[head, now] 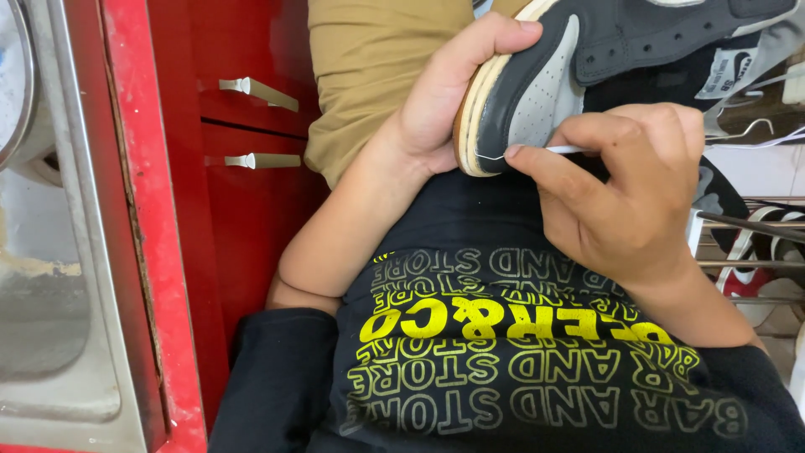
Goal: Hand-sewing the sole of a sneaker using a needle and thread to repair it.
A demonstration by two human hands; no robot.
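Note:
A grey and dark sneaker (587, 59) with a tan sole edge rests on my lap, toe toward my body. My left hand (444, 101) grips its toe from the left, thumb laid over the top. My right hand (629, 193) pinches a thin white needle-like tool (566, 150) against the toe just above the sole. A fine white thread runs along the sole edge there. Below the hands lie my dark shirt with yellow print (520, 352) and khaki trousers (377, 67).
A red cabinet (243, 193) with two metal drawer handles (258, 92) stands at left. Beside it, a red-edged counter holds a steel sink (50, 277). A wire rack (746, 243) with other shoes is at right.

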